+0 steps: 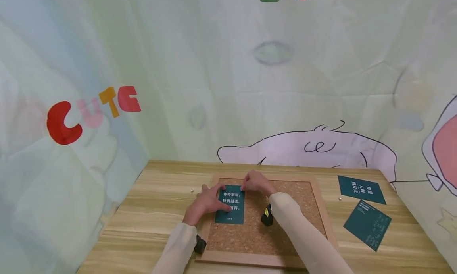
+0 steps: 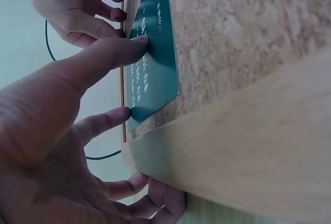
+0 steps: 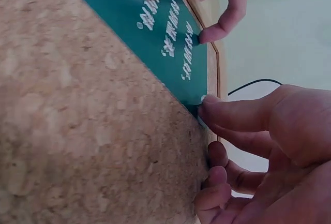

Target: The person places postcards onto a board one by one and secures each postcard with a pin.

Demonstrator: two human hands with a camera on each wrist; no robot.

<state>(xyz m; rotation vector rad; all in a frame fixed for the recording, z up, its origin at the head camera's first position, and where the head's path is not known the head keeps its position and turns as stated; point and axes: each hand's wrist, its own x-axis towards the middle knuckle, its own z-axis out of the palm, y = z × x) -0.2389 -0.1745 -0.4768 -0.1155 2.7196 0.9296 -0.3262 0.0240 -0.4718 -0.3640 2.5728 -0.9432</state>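
Observation:
A dark green card (image 1: pixel 233 217) with white characters lies on the left part of a wood-framed cork board (image 1: pixel 282 238). My left hand (image 1: pixel 206 201) presses it flat, thumb (image 2: pixel 137 48) on its face and index fingertip at its top left corner. The other left fingers reach over the board's wooden frame (image 2: pixel 248 131). At the card's top right corner, my right hand (image 1: pixel 258 182) pinches a small pale tack (image 3: pixel 201 122) between thumb and index finger. The fingertips hide most of that tack. The remaining right fingers curl close to the cork.
Two more green cards (image 1: pixel 362 189) (image 1: pixel 367 225) lie on the wooden table (image 1: pixel 160 210), right of the board. One small pale tack (image 1: pixel 192 191) sits left of the board, another (image 1: pixel 340 199) beside the right-hand cards. A printed curtain (image 1: pixel 214 87) hangs behind the table.

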